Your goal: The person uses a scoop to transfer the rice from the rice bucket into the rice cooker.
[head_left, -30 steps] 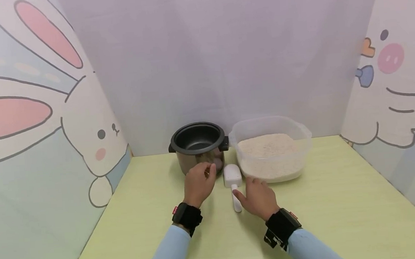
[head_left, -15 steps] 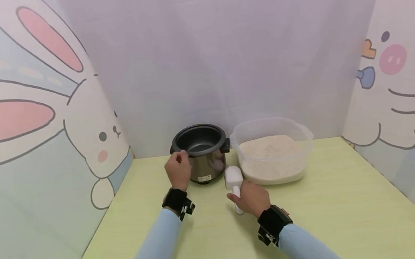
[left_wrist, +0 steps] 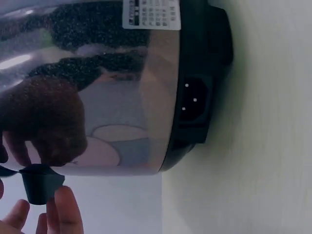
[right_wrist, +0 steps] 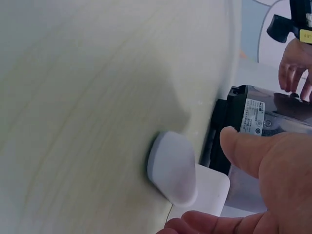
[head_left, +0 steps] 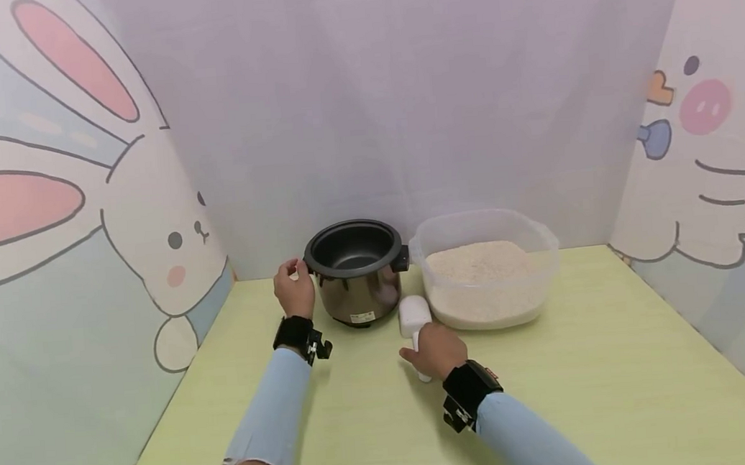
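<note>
A rice cooker [head_left: 360, 291] with a black inner pot and shiny brown sides stands near the back wall. My left hand [head_left: 295, 290] is at its left side handle [left_wrist: 43, 183], with fingertips [left_wrist: 68, 209] right beside that handle. In front lies a white scoop [head_left: 414, 314], its handle towards me. Over the scoop's handle hovers my right hand [head_left: 441, 350]. In the right wrist view its thumb [right_wrist: 243, 148] is stretched out and the fingers are on the other side, apart from it, with the scoop handle's end [right_wrist: 173, 168] showing beyond them.
A clear plastic tub [head_left: 490, 293] of pale grain stands right of the rice cooker and behind the scoop. The light green table [head_left: 584, 376] runs back to a pale cloth wall [head_left: 390, 116]. Cartoon-printed walls stand on both sides.
My left hand has moved left from the rice cooker's front to its left handle. My right hand has shifted left, from beside the tub to over the scoop's handle.
</note>
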{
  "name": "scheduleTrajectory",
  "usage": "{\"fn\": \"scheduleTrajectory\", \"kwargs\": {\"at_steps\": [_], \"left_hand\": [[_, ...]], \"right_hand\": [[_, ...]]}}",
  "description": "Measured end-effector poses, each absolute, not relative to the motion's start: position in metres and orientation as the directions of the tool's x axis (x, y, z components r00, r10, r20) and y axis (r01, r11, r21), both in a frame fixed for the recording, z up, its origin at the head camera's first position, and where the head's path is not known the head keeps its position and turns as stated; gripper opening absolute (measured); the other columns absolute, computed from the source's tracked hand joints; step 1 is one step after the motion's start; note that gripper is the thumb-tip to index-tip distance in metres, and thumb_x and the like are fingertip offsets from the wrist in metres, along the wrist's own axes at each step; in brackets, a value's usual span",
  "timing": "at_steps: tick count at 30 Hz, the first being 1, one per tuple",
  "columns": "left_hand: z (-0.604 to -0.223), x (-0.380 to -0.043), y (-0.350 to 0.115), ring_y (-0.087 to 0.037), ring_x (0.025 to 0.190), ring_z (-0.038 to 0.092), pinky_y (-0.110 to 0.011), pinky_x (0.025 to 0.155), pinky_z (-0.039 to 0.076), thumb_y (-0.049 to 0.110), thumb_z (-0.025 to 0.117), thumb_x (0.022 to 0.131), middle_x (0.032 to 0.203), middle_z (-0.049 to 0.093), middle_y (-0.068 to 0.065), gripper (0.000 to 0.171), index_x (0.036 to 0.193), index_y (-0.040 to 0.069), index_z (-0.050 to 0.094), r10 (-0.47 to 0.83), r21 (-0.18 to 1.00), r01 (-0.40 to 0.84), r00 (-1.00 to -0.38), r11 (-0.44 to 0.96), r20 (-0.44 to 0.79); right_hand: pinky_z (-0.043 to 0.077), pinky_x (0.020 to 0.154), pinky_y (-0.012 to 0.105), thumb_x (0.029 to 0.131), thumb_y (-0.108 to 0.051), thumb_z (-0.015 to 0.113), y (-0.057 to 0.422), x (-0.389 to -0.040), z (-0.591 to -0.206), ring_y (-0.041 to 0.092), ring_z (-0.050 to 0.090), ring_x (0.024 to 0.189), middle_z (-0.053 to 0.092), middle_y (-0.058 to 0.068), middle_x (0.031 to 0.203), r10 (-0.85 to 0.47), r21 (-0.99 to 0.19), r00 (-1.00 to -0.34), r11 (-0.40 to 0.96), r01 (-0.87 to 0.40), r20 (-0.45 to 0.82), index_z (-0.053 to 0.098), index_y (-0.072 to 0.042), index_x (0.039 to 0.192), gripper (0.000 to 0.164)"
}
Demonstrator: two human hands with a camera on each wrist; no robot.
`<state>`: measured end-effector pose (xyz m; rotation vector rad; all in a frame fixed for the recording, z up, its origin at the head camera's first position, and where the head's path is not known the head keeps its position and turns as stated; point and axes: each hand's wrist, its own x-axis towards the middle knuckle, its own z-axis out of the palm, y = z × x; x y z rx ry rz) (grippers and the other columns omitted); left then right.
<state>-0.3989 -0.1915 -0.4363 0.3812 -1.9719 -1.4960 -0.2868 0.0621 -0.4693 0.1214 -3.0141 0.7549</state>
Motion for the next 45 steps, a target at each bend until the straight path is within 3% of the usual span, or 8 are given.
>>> {"fn": "scheduleTrajectory", "kwargs": {"at_steps": [8,11,19,23,27,33,40,45], "left_hand": [[-0.442,-0.414,-0.193,-0.028,0.093,0.06,-0.033,0.074,0.05,0.03,0.052,0.109,0.113,0.065,-0.019,0.04,0.133,-0.001,0.06,-0.577,0.985,0.1,-0.801,0.139,0.163],[-0.443,-0.418,-0.191,-0.022,0.092,0.06,-0.026,0.071,0.048,0.031,0.052,0.109,0.114,0.066,-0.019,0.041,0.132,-0.002,0.063,-0.566,0.988,0.108,-0.81,0.114,0.154],[-0.451,-0.414,-0.192,-0.009,0.071,0.046,-0.021,0.057,0.042,0.036,0.048,0.111,0.104,0.059,-0.006,0.043,0.14,0.007,0.06,-0.478,0.986,0.166,-0.864,0.026,0.158],[-0.453,-0.412,-0.194,-0.009,0.082,0.05,-0.019,0.058,0.042,0.036,0.045,0.111,0.109,0.058,-0.007,0.044,0.146,0.011,0.057,-0.457,0.982,0.188,-0.871,0.024,0.178],[-0.456,-0.41,-0.193,-0.012,0.098,0.053,-0.018,0.064,0.046,0.035,0.044,0.111,0.121,0.059,-0.012,0.045,0.147,0.01,0.056,-0.456,0.978,0.203,-0.867,0.039,0.198],[-0.461,-0.412,-0.194,-0.009,0.074,0.047,-0.018,0.056,0.047,0.035,0.046,0.111,0.106,0.052,-0.008,0.045,0.147,0.011,0.057,-0.448,0.971,0.234,-0.864,0.048,0.231],[-0.466,-0.415,-0.195,-0.017,0.094,0.053,-0.016,0.059,0.05,0.039,0.044,0.111,0.114,0.055,-0.013,0.05,0.149,0.01,0.055,-0.446,0.962,0.249,-0.852,0.115,0.274],[-0.469,-0.416,-0.195,-0.016,0.083,0.054,-0.017,0.056,0.048,0.037,0.044,0.111,0.109,0.055,-0.012,0.049,0.147,0.006,0.056,-0.454,0.955,0.265,-0.84,0.134,0.297]], "right_hand": [[0.044,0.05,0.034,0.088,-0.038,0.081,0.055,-0.293,-0.477,0.021,0.054,0.061,0.054,0.005,0.072,-0.036,-0.486,-0.999,0.873,-0.043,0.023,0.059,-0.007,0.071,0.041],[0.044,0.05,0.035,0.086,-0.034,0.083,0.056,-0.292,-0.479,0.022,0.054,0.061,0.053,0.006,0.073,-0.031,-0.492,-0.999,0.869,-0.044,0.033,0.058,-0.006,0.073,0.04],[0.05,0.052,0.041,0.085,-0.017,0.081,0.054,-0.291,-0.486,0.027,0.06,0.062,0.056,0.009,0.072,-0.08,-0.442,-0.992,0.89,-0.114,0.095,0.059,-0.004,0.074,0.028],[0.047,0.049,0.039,0.086,-0.005,0.074,0.052,-0.286,-0.482,0.026,0.058,0.058,0.056,0.009,0.068,-0.099,-0.418,-0.986,0.897,-0.147,0.134,0.059,-0.004,0.069,0.023],[0.04,0.046,0.035,0.084,-0.002,0.071,0.056,-0.276,-0.474,0.021,0.048,0.053,0.051,0.005,0.063,-0.138,-0.408,-0.977,0.892,-0.193,0.16,0.053,-0.009,0.061,0.03],[0.039,0.046,0.035,0.086,-0.008,0.068,0.067,-0.269,-0.462,0.019,0.046,0.053,0.049,0.005,0.065,-0.156,-0.467,-0.962,0.849,-0.248,0.226,0.055,-0.003,0.074,0.018],[0.048,0.052,0.038,0.09,-0.004,0.064,0.074,-0.265,-0.455,0.022,0.056,0.062,0.056,0.013,0.075,-0.17,-0.456,-0.951,0.846,-0.275,0.259,0.058,0.009,0.092,0.014],[0.049,0.053,0.042,0.093,-0.005,0.06,0.078,-0.26,-0.456,0.029,0.06,0.064,0.057,0.015,0.078,-0.16,-0.436,-0.955,0.862,-0.259,0.252,0.057,0.01,0.098,0.016]]}}
